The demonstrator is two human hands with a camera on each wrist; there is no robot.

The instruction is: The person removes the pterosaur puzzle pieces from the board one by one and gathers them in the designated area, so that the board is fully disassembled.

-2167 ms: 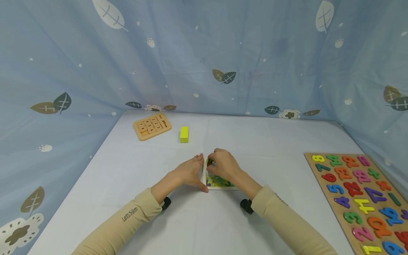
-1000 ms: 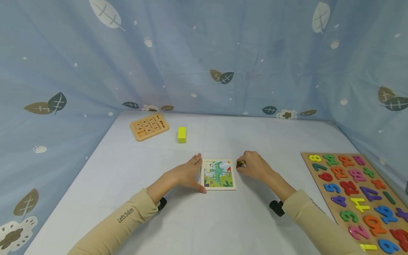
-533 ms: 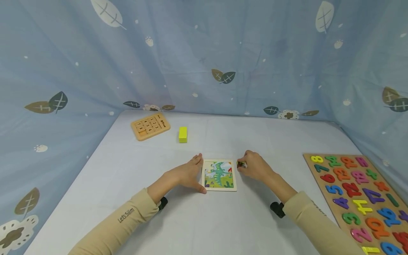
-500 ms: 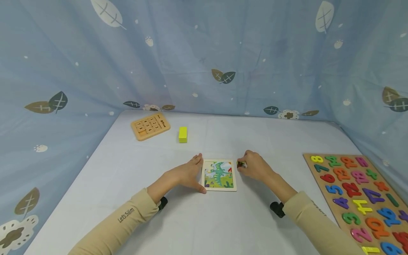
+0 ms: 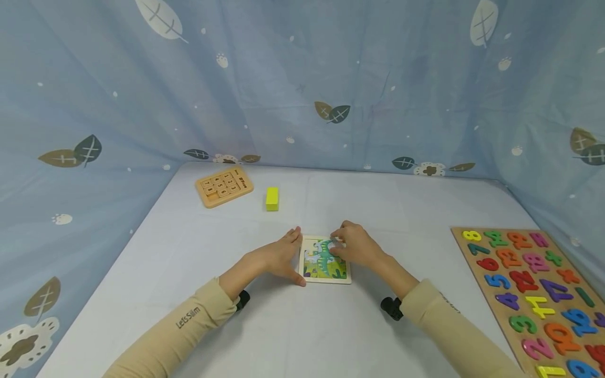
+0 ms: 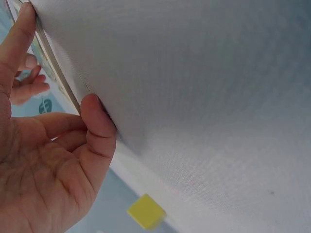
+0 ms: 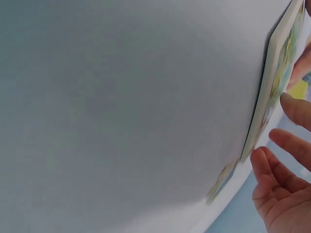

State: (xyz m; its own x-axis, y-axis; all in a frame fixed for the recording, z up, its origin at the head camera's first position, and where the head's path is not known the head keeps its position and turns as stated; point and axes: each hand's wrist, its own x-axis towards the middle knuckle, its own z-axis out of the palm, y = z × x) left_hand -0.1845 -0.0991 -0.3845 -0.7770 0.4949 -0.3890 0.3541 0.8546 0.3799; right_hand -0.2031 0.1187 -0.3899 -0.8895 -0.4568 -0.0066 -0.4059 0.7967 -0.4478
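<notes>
A small square dinosaur jigsaw puzzle (image 5: 325, 262) in a pale wooden frame lies on the white-covered table. My left hand (image 5: 280, 257) rests along its left side, thumb near the front corner and fingertips at the back corner. In the left wrist view the fingers (image 6: 99, 114) touch the frame's edge. Over the puzzle's back right part is my right hand (image 5: 356, 244), its thumb and index finger apart and the other fingers curled. The right wrist view shows the thumb (image 7: 294, 109) at the puzzle's surface, with nothing held. A loose puzzle piece (image 7: 222, 182) lies beside the frame there.
A wooden number slide puzzle (image 5: 224, 186) sits at the back left, with a yellow block (image 5: 272, 199) to its right. Along the right side lies a large board of coloured numbers (image 5: 534, 294). A blue leaf-print curtain (image 5: 283, 79) hangs behind the table.
My right hand carried a puzzle piece from the back left of the puzzle to its right side, let it go, then moved left over the puzzle. My left hand has stayed at the frame.
</notes>
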